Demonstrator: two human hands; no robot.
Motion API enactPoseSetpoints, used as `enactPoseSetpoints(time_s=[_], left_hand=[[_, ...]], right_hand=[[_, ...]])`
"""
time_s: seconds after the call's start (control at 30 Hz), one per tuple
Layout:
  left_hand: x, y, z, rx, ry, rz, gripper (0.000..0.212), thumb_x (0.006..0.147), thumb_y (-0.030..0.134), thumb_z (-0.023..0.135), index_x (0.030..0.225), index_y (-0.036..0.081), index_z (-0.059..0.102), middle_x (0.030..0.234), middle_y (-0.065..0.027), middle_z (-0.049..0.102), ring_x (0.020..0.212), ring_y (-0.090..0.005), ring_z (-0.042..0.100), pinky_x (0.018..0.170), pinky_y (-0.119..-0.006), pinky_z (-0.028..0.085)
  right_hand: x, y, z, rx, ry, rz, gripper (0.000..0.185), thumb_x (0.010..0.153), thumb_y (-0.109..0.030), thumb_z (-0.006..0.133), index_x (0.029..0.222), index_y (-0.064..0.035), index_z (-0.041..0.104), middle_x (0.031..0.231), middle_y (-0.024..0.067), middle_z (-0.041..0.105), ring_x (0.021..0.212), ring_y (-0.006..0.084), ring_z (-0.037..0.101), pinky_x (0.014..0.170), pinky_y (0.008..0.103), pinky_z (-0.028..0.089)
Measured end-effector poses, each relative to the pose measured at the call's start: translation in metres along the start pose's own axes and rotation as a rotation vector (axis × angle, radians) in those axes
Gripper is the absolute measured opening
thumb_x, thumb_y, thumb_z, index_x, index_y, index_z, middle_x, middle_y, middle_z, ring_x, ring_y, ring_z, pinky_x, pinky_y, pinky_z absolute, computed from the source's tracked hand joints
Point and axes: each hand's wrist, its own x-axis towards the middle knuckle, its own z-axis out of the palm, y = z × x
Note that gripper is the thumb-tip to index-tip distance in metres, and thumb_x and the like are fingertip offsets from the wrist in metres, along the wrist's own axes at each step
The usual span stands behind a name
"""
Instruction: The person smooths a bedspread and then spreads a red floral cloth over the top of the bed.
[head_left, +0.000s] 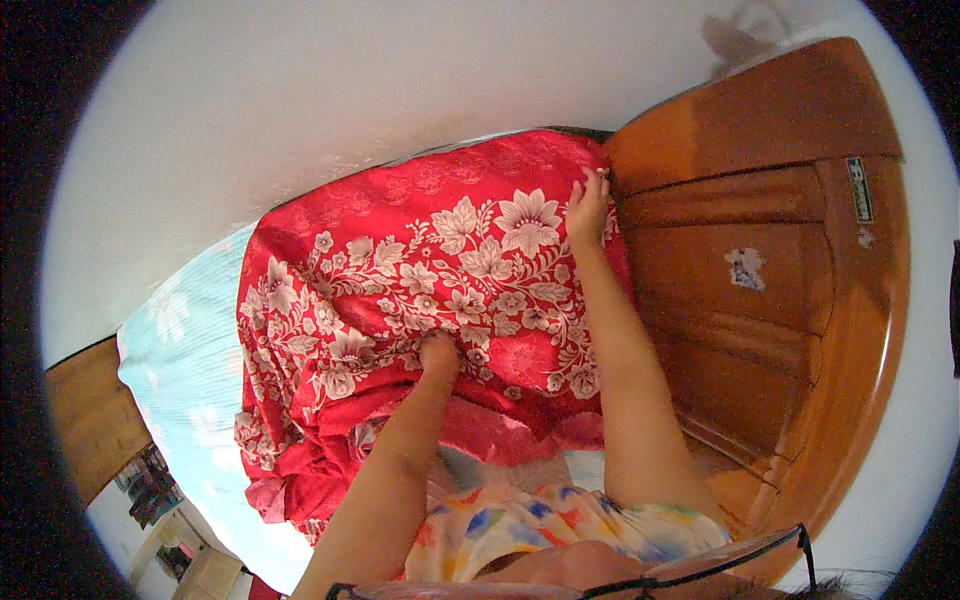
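A red cloth with pale flower prints (465, 292), perhaps a blanket or bed cover, is spread before me, smooth towards the wall and bunched near my body. My left hand (440, 355) presses into it around the middle, its fingertips partly hidden, so I cannot make out whether it grips the fabric. Stretched farther out, my right hand (589, 210) touches the cloth's right side beside the wooden headboard, fingers somewhat apart. Under the red cloth, a light blue patterned bed sheet (199, 360) shows on the left.
A brown panelled wooden headboard (735, 300) rises close on the right. The white wall (375, 82) runs along the bed's far side. A wooden board (94, 409) is at the left end, with a cluttered area (146, 484) below it. Eyeglasses (697, 570) cross the bottom edge.
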Motion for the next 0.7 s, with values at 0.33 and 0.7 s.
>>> enactPoseSetpoints(time_s=[0.33,0.7], left_hand=[[0.004,-0.012,0.026,0.018,0.217,0.107,0.024,0.076,0.017,0.057,0.093,0.002,0.051,0.090,-0.0163,0.058,0.083,-0.0273,0.059,0.067,-0.034,0.050],[-0.002,0.002,0.023,0.110,0.313,0.078,0.025,0.075,0.022,0.058,0.091,0.004,0.054,0.085,-0.0101,0.059,0.077,-0.0252,0.059,0.065,-0.033,0.050]], right_hand=[[0.066,-0.031,0.080,-0.098,-0.349,-0.105,0.022,0.078,-0.021,0.060,0.093,-0.0059,0.056,0.080,0.0189,0.061,0.077,0.0368,0.058,0.067,0.0424,0.046],[0.066,-0.001,0.117,0.383,-0.093,0.036,0.017,0.077,-0.006,0.061,0.088,0.0000,0.050,0.080,0.0102,0.059,0.068,0.0210,0.058,0.065,0.0320,0.048]])
